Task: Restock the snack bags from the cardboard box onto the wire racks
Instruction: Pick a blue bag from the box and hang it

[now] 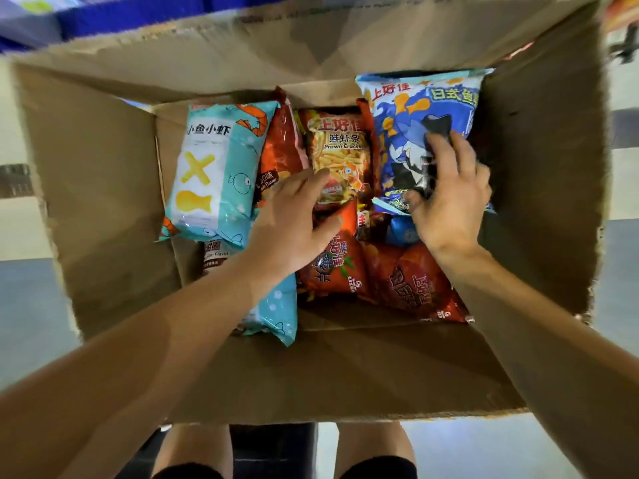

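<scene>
Snack bags (345, 157), apparently beneath hands (290, 219).

- The light is soft and comes from above, so the inside of the cardboard box (345, 368) is bright enough to see.
- Shiny spots glint on the snack bags (218, 174).
- The arms throw soft shadows on the box wall below them.
- The top edge is smeared with blur.
- The box edges bend outward near the corners, like in a fishbowl.
- The middle is mostly sharp.
</scene>
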